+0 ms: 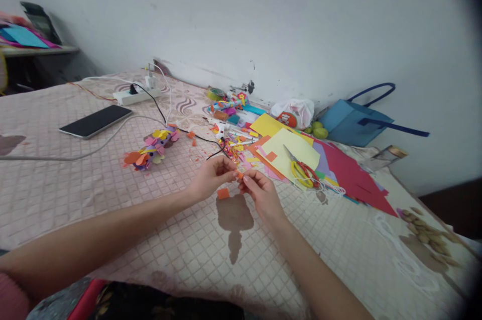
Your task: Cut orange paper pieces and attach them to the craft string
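My left hand (213, 178) and my right hand (261, 192) meet over the middle of the table. Between their fingertips is a small orange piece (240, 175), pinched from both sides; it looks like craft foam or paper. Just below my left fingers, an orange square (223, 194) lies on the patterned tablecloth. Beyond my hands is a heap of tiny coloured scraps (235, 150), with a glue gun (220, 131) and its black cord near it. To the left lies a decorated purple roll (152, 148) covered in orange, yellow and pink petal shapes.
Scissors (302, 172) with yellow and red handles rest on coloured sheets (291, 146) at right, beside white string (331, 190). A phone (96, 121) and power strip (136, 94) lie left, with cables across the cloth. A blue bag (352, 121) stands against the wall.
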The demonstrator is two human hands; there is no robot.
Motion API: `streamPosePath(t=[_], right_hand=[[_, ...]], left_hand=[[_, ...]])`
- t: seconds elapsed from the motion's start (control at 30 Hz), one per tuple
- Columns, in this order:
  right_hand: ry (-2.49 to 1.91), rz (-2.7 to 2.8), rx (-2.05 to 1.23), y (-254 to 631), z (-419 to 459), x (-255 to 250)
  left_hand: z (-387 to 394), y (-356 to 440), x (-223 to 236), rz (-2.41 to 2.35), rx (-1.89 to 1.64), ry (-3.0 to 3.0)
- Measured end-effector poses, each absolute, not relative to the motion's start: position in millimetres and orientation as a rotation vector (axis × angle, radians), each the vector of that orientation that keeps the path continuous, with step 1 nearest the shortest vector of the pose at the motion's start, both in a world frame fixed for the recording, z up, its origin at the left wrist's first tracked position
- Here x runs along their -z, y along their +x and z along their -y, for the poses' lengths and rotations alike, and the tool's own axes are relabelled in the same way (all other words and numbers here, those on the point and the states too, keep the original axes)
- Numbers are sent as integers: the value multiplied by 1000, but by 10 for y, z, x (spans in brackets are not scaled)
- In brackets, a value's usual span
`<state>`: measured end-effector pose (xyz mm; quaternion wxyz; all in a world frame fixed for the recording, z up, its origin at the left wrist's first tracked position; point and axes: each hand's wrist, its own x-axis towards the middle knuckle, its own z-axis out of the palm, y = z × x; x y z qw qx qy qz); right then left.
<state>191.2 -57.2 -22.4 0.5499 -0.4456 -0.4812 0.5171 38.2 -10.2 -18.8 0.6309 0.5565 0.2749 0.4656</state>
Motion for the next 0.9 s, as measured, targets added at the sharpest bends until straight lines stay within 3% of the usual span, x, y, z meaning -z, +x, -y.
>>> streamPosePath(t=[0.37,0.9], right_hand=[[-1061,1198,-1175,1924,570,245],[-1218,1454,-810,1960,579,225]], left_hand=[[118,379,195,-624,-1070,1327],[190,307,118,-613,-1233,1928]])
